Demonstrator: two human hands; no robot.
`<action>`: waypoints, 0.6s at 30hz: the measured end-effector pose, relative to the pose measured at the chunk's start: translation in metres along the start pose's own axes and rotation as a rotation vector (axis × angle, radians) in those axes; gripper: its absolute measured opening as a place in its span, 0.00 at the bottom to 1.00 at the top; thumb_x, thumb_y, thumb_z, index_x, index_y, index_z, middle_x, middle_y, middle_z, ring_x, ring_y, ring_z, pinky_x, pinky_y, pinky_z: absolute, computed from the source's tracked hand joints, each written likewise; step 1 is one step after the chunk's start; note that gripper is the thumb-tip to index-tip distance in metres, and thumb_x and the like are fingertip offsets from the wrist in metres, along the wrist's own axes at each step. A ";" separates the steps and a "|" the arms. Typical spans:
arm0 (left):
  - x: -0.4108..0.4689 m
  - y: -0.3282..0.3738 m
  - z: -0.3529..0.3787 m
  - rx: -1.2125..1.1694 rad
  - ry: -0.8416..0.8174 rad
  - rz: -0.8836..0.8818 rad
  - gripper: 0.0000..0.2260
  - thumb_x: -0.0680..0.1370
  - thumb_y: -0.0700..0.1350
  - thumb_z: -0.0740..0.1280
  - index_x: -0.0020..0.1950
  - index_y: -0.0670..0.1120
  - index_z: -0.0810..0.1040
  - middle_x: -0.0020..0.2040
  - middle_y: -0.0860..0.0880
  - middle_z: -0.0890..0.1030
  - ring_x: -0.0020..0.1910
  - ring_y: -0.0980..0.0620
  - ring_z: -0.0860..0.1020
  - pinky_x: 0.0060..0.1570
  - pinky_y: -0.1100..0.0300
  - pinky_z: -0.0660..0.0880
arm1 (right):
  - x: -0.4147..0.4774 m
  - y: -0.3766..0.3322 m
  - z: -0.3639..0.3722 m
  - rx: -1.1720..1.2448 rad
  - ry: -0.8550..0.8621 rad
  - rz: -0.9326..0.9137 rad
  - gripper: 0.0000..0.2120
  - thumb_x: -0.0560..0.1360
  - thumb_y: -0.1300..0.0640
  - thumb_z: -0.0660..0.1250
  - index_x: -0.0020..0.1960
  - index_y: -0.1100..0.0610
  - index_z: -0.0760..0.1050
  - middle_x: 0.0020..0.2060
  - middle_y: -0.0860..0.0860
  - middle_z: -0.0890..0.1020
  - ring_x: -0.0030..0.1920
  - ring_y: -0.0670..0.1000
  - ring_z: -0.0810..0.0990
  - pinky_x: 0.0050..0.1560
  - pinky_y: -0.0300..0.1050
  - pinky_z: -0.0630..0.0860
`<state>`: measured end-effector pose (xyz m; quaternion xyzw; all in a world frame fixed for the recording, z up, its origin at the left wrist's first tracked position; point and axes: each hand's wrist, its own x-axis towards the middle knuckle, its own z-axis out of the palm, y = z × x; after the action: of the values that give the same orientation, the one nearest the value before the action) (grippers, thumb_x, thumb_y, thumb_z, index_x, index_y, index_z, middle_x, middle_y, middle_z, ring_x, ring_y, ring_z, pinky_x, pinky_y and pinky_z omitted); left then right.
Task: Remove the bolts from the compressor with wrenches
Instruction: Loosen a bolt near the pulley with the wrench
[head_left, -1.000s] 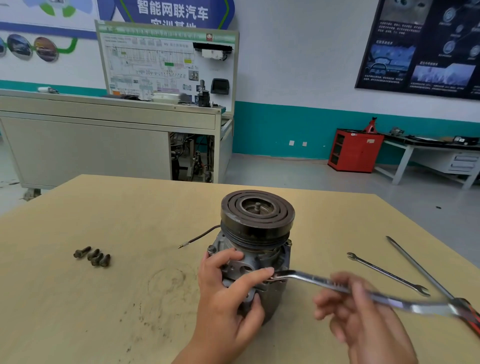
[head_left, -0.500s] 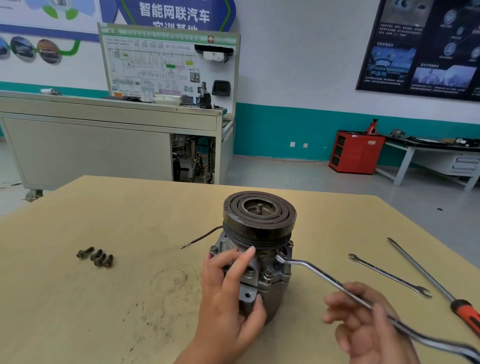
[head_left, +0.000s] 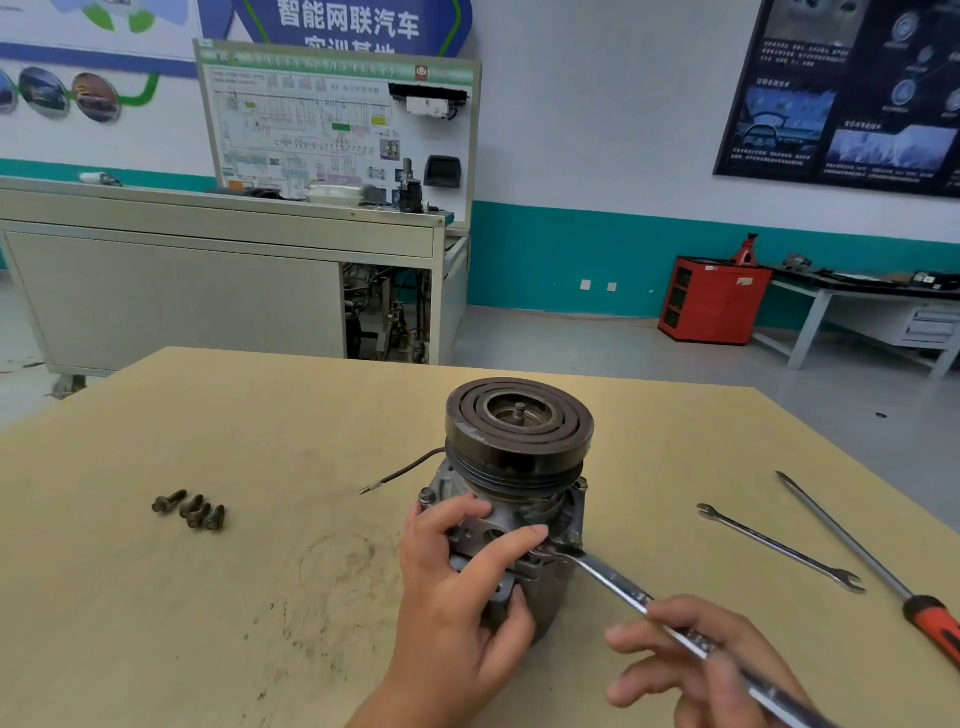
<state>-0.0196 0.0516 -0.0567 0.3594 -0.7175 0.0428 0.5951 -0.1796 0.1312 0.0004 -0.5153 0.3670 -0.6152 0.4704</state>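
The compressor (head_left: 519, 467) stands upright on the wooden table (head_left: 208, 623), its dark grooved pulley on top. My left hand (head_left: 457, 587) grips its metal body from the near side, the index finger reaching over to the wrench head. A long silver wrench (head_left: 618, 584) has its head seated at a bolt (head_left: 574, 538) on the body's right front flange. My right hand (head_left: 706, 670) holds the wrench's shaft low at the bottom right. Another bolt head (head_left: 427, 494) shows at the body's left corner.
Several removed bolts (head_left: 189, 511) lie in a cluster at the left. A second slim wrench (head_left: 779, 548) and a screwdriver with a red-and-black handle (head_left: 872, 566) lie at the right. A thin wire (head_left: 400, 474) trails left from the compressor.
The wrench came off and swung up to the flange's right corner, then dropped back onto the front right bolt. My left index finger moved back over to the wrench head.
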 end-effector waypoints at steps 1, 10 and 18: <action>0.000 0.000 0.000 0.002 0.004 0.001 0.18 0.67 0.45 0.64 0.56 0.56 0.76 0.59 0.53 0.64 0.58 0.48 0.69 0.52 0.31 0.69 | 0.007 -0.002 0.000 0.015 0.056 -0.034 0.21 0.56 0.27 0.70 0.31 0.44 0.81 0.28 0.58 0.83 0.21 0.53 0.79 0.18 0.27 0.63; -0.002 -0.001 0.000 -0.020 0.001 -0.005 0.25 0.69 0.45 0.64 0.65 0.60 0.71 0.60 0.53 0.64 0.62 0.56 0.66 0.53 0.28 0.68 | 0.088 0.040 -0.022 -0.006 0.133 0.009 0.14 0.79 0.57 0.56 0.46 0.58 0.80 0.20 0.47 0.64 0.22 0.45 0.61 0.26 0.40 0.58; -0.002 0.003 0.000 -0.100 0.008 -0.077 0.30 0.68 0.46 0.64 0.70 0.56 0.62 0.63 0.61 0.63 0.63 0.56 0.67 0.54 0.27 0.68 | 0.042 0.008 -0.017 0.320 0.276 -0.132 0.16 0.66 0.43 0.61 0.29 0.51 0.79 0.19 0.50 0.74 0.18 0.46 0.71 0.21 0.28 0.59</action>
<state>-0.0208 0.0547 -0.0579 0.3562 -0.7020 -0.0146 0.6165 -0.1954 0.0880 0.0019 -0.3677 0.2913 -0.7597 0.4503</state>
